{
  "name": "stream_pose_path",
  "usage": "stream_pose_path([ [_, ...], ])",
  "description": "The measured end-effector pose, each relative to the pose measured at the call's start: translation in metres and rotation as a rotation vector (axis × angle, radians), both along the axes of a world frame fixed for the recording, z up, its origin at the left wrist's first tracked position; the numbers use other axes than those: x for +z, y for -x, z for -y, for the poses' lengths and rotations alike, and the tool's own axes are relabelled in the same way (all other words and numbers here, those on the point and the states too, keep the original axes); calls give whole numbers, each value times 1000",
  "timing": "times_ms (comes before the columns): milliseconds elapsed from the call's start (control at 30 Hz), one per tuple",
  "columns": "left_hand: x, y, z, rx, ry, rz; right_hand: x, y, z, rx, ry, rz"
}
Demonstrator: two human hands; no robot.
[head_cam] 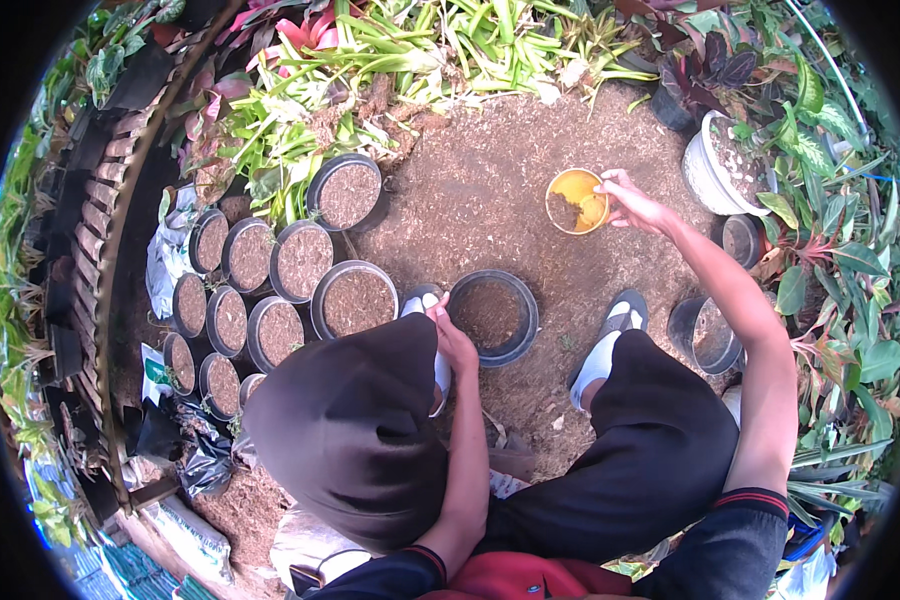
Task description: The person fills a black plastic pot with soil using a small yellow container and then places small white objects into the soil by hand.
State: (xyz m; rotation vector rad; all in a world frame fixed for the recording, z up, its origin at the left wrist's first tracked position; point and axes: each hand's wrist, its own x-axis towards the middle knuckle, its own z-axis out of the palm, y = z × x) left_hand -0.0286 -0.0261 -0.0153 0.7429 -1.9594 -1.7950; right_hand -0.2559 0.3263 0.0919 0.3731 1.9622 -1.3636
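Note:
My right hand [635, 202] grips the rim of a yellow plastic bowl [592, 208], held out over the ground to the front right. The bowl is tilted, and dark soil [563, 213] lies along its left side. Beside my knee, my left hand [454, 337] hangs with its fingers close together near the left rim of a round black pot [534, 319]. Whether those fingers pinch anything is unclear. Inside that pot the soil [486, 313] looks darker and lower than in the pots to the left. It stands on the ground between my feet.
Several soil-filled black pots [305, 262] cluster at left, one larger pot [347, 192] behind them. Cut green leaves [420, 45] are heaped at the back. On the right are a white planter [709, 169], an upright black pot [709, 337] and leafy plants [862, 300].

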Motion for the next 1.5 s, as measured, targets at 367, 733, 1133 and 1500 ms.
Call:
stream_pose_path([
  [367, 12, 7, -12, -3, -11, -16, 89, -58, 80, 554, -187, -392],
  [733, 21, 2, 1, -44, 41, -20, 63, -157, 148, 1176, -428, -1358],
  [1133, 8, -1, 5, -18, 13, 10, 37, -102, 105, 482, -599, -1091],
  [1500, 18, 3, -4, -22, -2, 35, -82, -76, 26, 196, -871, -396],
])
